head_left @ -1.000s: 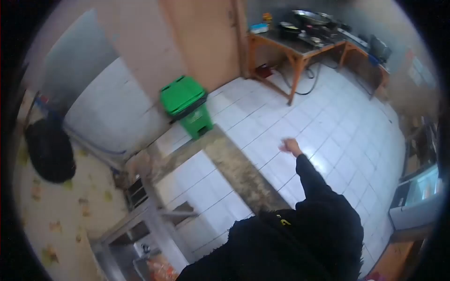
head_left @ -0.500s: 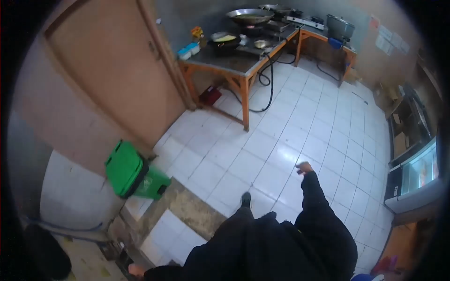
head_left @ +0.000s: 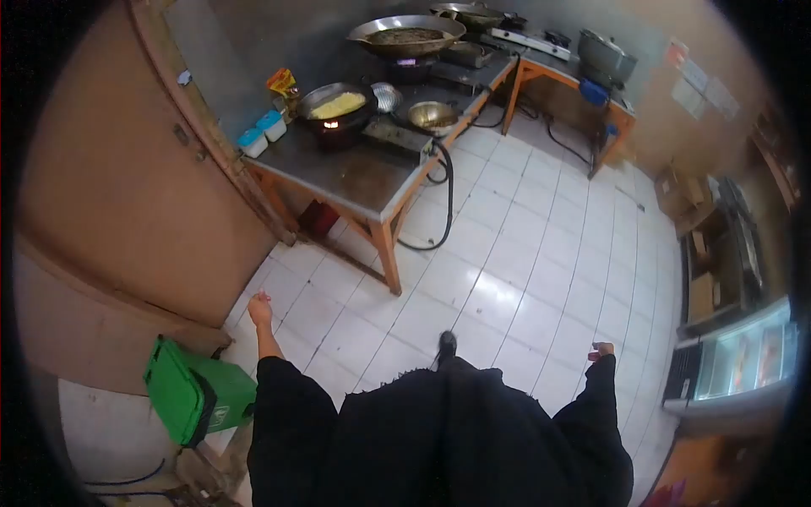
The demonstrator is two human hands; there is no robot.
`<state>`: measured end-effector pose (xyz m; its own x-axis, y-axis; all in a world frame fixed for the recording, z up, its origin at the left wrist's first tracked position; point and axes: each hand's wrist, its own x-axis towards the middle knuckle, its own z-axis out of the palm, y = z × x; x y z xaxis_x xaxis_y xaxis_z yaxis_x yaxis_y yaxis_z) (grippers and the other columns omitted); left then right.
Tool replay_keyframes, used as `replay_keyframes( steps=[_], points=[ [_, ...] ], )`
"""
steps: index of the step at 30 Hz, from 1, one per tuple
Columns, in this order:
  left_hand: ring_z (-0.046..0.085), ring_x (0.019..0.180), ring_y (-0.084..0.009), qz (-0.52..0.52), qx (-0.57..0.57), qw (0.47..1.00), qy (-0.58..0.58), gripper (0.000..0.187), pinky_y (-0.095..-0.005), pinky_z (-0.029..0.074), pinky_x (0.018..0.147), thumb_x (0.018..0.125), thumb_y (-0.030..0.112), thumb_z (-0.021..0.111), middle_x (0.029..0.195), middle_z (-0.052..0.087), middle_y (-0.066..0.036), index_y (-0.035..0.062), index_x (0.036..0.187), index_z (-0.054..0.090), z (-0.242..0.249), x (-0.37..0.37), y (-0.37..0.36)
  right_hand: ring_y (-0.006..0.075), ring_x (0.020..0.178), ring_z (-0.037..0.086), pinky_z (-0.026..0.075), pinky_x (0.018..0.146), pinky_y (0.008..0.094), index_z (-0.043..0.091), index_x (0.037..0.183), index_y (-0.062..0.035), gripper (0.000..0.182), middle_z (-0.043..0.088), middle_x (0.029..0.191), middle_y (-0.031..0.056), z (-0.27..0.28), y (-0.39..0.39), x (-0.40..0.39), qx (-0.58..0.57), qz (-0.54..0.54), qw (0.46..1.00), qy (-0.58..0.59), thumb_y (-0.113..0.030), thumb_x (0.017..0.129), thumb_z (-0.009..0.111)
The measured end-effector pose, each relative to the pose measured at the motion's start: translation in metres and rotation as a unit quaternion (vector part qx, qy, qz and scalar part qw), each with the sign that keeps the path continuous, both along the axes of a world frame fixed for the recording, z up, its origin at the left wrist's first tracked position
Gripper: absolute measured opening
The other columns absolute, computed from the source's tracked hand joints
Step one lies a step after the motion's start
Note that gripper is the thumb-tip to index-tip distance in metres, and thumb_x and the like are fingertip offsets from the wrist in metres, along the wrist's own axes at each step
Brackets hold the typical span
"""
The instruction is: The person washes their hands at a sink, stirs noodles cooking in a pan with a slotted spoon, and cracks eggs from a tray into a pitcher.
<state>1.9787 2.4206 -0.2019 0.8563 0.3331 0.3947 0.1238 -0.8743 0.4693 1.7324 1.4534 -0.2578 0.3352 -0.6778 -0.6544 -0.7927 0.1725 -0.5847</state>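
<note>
Markings: none legible

Green bin (head_left: 177, 389), lower left of the frame: a pale emblem is borne on the side; no wording can be resolved. Pale paper sheets (head_left: 691, 80) and a reddish sheet (head_left: 677, 53), upper right, are fixed to the wall; any print is too small to be read. Yellow-and-red packet (head_left: 282, 82), upper left of centre: printed colours are seen, but no brand is made out. Display fridge (head_left: 739, 363), right edge: a small pale mark is noted on the dark side panel, unreadable.
</note>
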Motion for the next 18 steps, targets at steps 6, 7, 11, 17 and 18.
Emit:
replay_keyframes(
  steps=[6, 7, 11, 17, 18],
  points=[
    [0.056, 0.069, -0.0377, 0.256, -0.039, 0.952, 0.162, 0.055, -0.0448, 0.043, 0.064, 0.079, 0.048, 0.045, 0.073, 0.058, -0.022, -0.0036, 0.066, 0.059, -0.003, 0.057, -0.105, 0.0188, 0.041, 0.052, 0.035, 0.033, 0.03, 0.058, 0.074, -0.0027, 0.018, 0.057, 0.055, 0.0156, 0.07, -0.073, 0.361, -0.152, 0.221, 0.936, -0.226, -0.02, 0.073, 0.053],
    [0.056, 0.071, -0.0375, 0.294, -0.047, 0.934, 0.197, 0.055, -0.0448, 0.043, 0.065, 0.076, 0.05, 0.048, 0.074, 0.058, -0.023, -0.0038, 0.068, 0.059, -0.012, 0.049, -0.115, 0.015, 0.039, 0.05, 0.035, 0.034, 0.0291, 0.056, 0.062, -0.0046, 0.022, 0.054, 0.048, 0.0106, 0.116, -0.042, 0.432, -0.242, 0.285, 0.911, -0.172, -0.022, 0.074, 0.05],
    [0.055, 0.075, -0.0394, 0.474, -0.107, 0.848, 0.211, 0.052, -0.0456, 0.042, 0.067, 0.073, 0.046, 0.052, 0.079, 0.057, -0.025, -0.0056, 0.075, 0.059, -0.01, -0.003, -0.176, 0.019, 0.052, 0.055, 0.042, 0.051, 0.0305, 0.059, 0.068, -0.0034, 0.025, 0.058, 0.058, 0.0085, 0.22, 0.091, 0.684, -0.307, 0.451, 0.79, -0.278, -0.027, 0.074, 0.054],
    [0.054, 0.065, -0.034, 0.212, 0.05, 0.95, 0.223, 0.024, -0.0414, 0.041, 0.055, 0.07, 0.023, 0.056, 0.067, 0.055, -0.017, 0.0009, 0.08, 0.055, -0.15, -0.063, -0.24, 0.0276, 0.075, 0.059, 0.044, 0.068, 0.038, 0.063, 0.082, -0.0041, 0.024, 0.061, 0.076, 0.0149, 0.256, 0.351, 0.853, -0.468, 0.671, 0.527, -0.23, -0.024, 0.072, 0.055],
    [0.054, 0.064, -0.0337, 0.081, 0.087, 0.975, 0.188, 0.021, -0.0407, 0.041, 0.053, 0.07, 0.02, 0.056, 0.065, 0.055, -0.017, 0.0017, 0.08, 0.054, -0.164, -0.047, -0.255, 0.027, 0.083, 0.057, 0.038, 0.077, 0.0426, 0.063, 0.084, -0.0051, 0.026, 0.06, 0.083, 0.0147, 0.25, 0.381, 0.858, -0.476, 0.698, 0.482, -0.233, -0.027, 0.072, 0.055]
  ],
)
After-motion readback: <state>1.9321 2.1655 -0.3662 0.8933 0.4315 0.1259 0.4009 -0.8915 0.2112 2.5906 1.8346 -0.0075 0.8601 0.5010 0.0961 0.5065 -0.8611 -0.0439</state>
